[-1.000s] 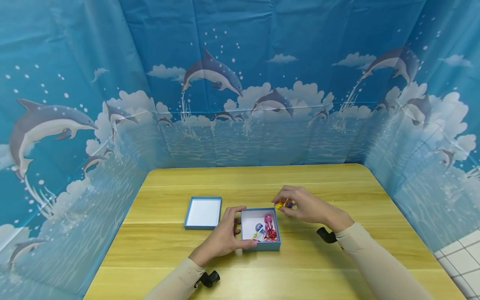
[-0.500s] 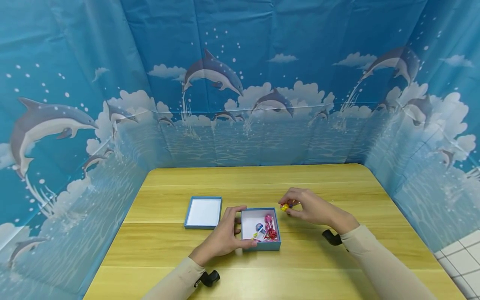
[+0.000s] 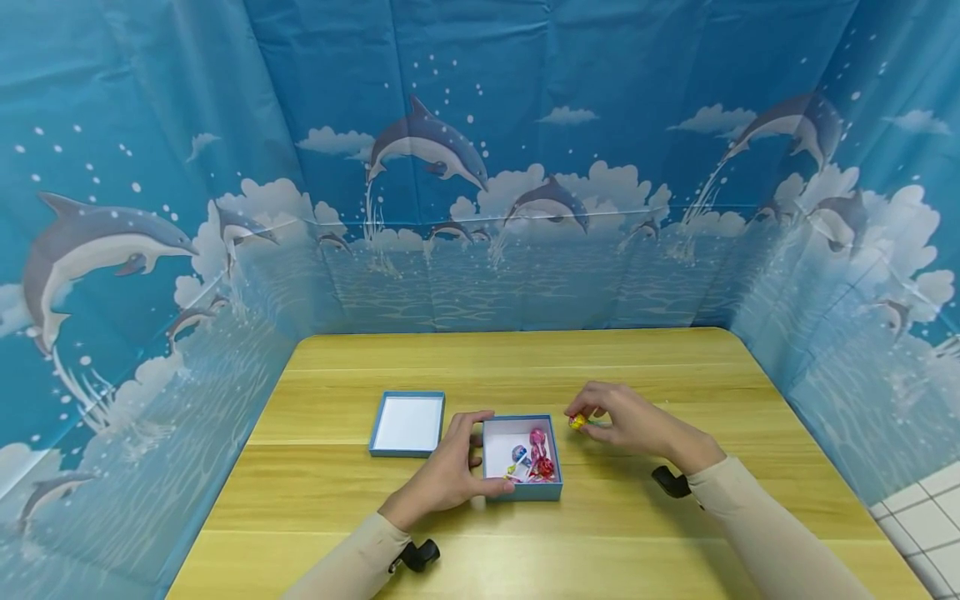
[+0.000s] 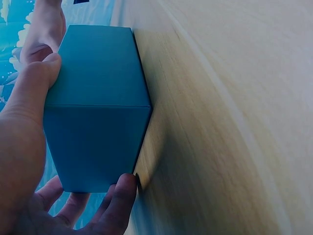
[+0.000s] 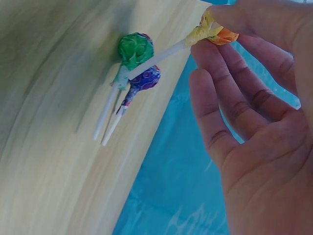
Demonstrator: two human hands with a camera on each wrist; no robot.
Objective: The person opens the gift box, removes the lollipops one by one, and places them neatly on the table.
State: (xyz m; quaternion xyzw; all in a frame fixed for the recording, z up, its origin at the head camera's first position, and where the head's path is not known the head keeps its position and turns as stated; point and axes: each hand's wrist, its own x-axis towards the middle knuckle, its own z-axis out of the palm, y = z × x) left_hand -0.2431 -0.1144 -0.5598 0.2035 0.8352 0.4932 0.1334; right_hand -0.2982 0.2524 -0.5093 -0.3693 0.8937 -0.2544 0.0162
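Note:
My left hand (image 3: 442,482) grips a small blue box (image 3: 522,493), its thumb at the front edge and its fingers along the left side. Inside the box lie a pink lollipop (image 3: 537,437), a red lollipop (image 3: 545,467) and a blue lollipop (image 3: 519,453), partly overlapping. To the right of the box, my right hand (image 3: 633,421) pinches a yellow lollipop (image 5: 208,32) by its wrapped head, stick pointing away from the palm. In the right wrist view, a green lollipop (image 5: 136,51) and a purple lollipop (image 5: 146,77) lie side by side on the table, mostly hidden by the hand in the head view.
The box's lid (image 3: 408,423) lies to the left of the box, white inside facing up. Everything rests on a yellow wooden table (image 3: 345,517). A blue dolphin-print curtain (image 3: 487,283) surrounds the back and sides.
My right hand has moved right and slightly nearer to me, away from the box, with the yellow lollipop in its fingers. My left hand and the box have stayed put.

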